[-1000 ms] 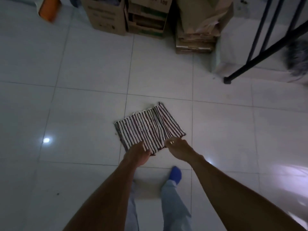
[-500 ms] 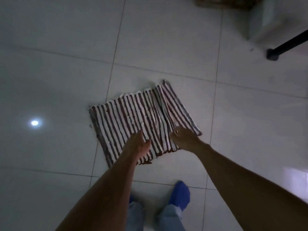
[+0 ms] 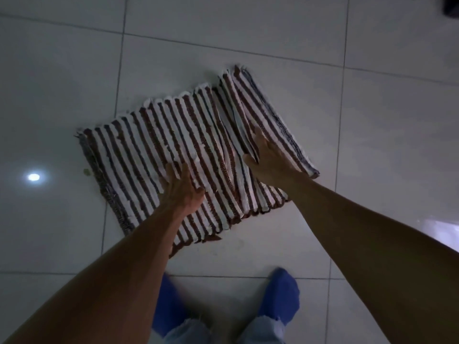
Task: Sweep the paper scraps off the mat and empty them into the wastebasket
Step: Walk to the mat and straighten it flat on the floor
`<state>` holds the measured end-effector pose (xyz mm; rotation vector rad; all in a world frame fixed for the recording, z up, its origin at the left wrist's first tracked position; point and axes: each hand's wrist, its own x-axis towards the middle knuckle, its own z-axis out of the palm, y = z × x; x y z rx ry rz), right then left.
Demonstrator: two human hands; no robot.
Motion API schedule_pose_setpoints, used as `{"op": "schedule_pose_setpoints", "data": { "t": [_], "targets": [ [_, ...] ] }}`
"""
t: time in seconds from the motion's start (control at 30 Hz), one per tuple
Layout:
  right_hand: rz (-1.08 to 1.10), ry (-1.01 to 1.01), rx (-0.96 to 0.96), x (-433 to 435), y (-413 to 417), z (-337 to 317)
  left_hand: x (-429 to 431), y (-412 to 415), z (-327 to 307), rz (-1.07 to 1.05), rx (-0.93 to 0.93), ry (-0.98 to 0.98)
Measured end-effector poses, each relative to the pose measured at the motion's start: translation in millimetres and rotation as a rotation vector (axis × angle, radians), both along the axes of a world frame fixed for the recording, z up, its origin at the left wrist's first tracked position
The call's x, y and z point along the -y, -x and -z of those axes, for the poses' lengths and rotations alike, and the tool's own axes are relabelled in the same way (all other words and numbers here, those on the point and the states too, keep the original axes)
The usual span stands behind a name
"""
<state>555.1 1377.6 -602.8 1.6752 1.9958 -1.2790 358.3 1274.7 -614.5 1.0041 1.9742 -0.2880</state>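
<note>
Lying on the pale glossy tiled floor (image 3: 248,33), the brown-and-white striped woven mat (image 3: 154,145) sits askew to the tile joints in the head view, with both bare forearms reaching down onto its near half. The left hand (image 3: 182,192) rests palm-down on the mat close to its near edge, its grip spread, fingers flat on the stripes and not closed around anything. The right hand (image 3: 267,161) is on the mat's right part, where a strip of the fabric is folded over and raised; its fingers lie on top of the fold and its thumb tucks at the fold's inner edge, so this grip seems to pinch the doubled fabric, though the light is dim. Left of the left hand, just off the mat's left edge, a small pale scrap (image 3: 86,172) lies on the floor. Further left a round bright light reflection (image 3: 34,177) shows on the tile. Nearer than both hands, two blue-socked feet (image 3: 282,296) and frayed light denim trouser hems (image 3: 188,332) stand on the floor.
</note>
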Motion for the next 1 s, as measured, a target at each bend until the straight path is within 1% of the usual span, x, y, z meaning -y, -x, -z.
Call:
{"op": "schedule_pose_setpoints", "data": {
  "t": [0.07, 0.2, 0.27, 0.33, 0.37, 0.43, 0.47, 0.5, 0.53, 0.6, 0.67, 0.8, 1.0],
  "targets": [
    [-0.025, -0.019, 0.016, 1.5, -6.8, 2.6, 3.3, -1.6, 4.9, 0.004, -0.017, -0.027],
    [0.023, -0.090, 0.231, 11.0, -30.0, 3.0, 11.7, 16.1, 12.8, 0.018, -0.022, -0.093],
    [0.072, -0.043, 0.303, 14.8, -44.3, 5.5, 7.4, 30.7, 10.2, 0.025, -0.005, -0.079],
    [0.110, -0.010, 0.335, 17.8, -52.7, 5.3, 2.2, 40.0, 3.5, 0.023, -0.003, -0.093],
    [0.115, -0.037, 0.347, 19.6, -53.3, 2.8, 1.8, 41.9, -0.3, 0.023, -0.026, -0.120],
    [0.082, -0.182, 0.337, 23.4, -49.1, -3.0, 6.0, 43.8, -2.2, 0.033, -0.110, -0.194],
    [0.042, -0.235, 0.312, 25.3, -45.4, -4.7, 9.4, 44.7, -1.0, 0.047, -0.139, -0.197],
    [-0.011, -0.232, 0.287, 28.0, -41.9, -3.7, 13.1, 44.5, 0.1, 0.071, -0.143, -0.158],
    [-0.065, -0.187, 0.270, 31.0, -39.8, 0.6, 16.9, 43.7, 4.2, 0.101, -0.129, -0.093],
    [-0.134, -0.050, 0.275, 38.9, -39.3, 16.8, 21.6, 41.2, 11.0, 0.161, -0.114, 0.017],
    [-0.111, -0.002, 0.283, 43.1, -43.2, 31.5, 17.9, 40.1, 15.3, 0.217, -0.119, 0.029],
    [-0.058, -0.005, 0.318, 37.7, -46.3, 36.3, -5.8, 46.0, 7.2, 0.356, -0.101, 0.049],
    [0.038, -0.019, 0.318, 25.0, -45.9, 23.4, -46.8, 51.6, -4.8, 0.397, -0.052, 0.112]
  ]
}}
